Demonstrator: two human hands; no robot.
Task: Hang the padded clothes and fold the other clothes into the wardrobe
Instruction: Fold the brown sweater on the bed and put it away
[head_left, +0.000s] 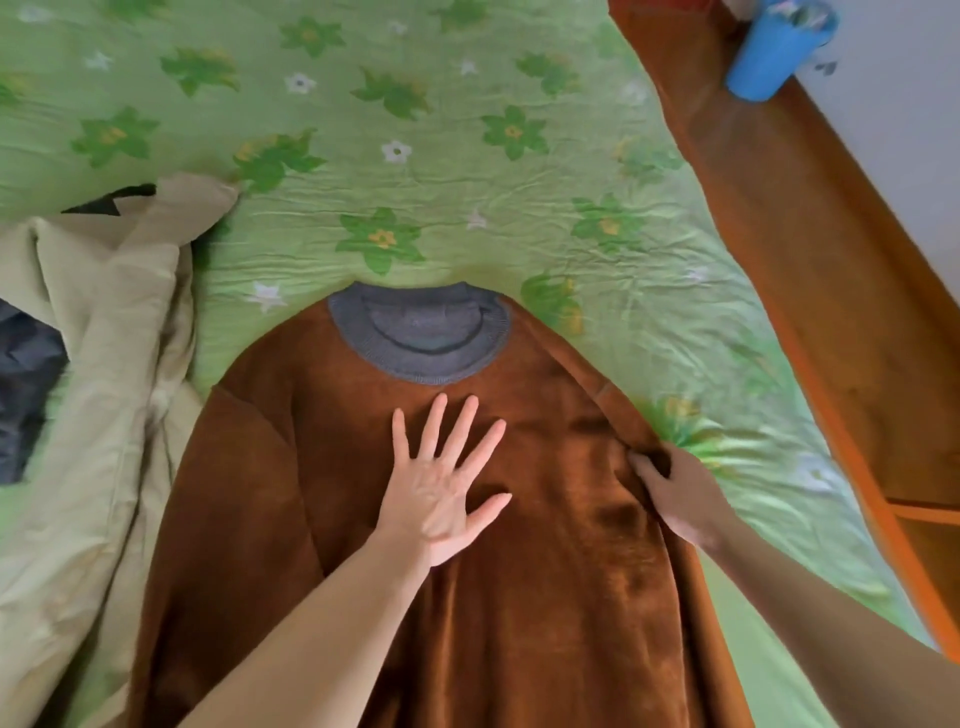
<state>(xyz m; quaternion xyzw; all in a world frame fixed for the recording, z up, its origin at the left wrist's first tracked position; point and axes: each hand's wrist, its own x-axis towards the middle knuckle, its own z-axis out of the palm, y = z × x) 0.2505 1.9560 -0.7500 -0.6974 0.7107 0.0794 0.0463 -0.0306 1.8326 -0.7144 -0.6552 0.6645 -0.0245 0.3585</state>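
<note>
Now you are folding: the sweater (467, 545) lies flat on the bed (467, 171), lower centre of frame. Your left hand (441, 493) presses it, fingers spread; your right hand (675, 493) pinches its right edge. Next, probably fold that side inward.

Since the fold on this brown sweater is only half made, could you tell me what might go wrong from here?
The right hand grips only the brown sweater's right edge, so the fold may come out crooked or bunch where the fabric already wrinkles. The left hand presses flat with straight fingers; the plush cloth could slide under it. The beige padded coat touches the sweater's left sleeve and might get caught in that side's fold.
</note>
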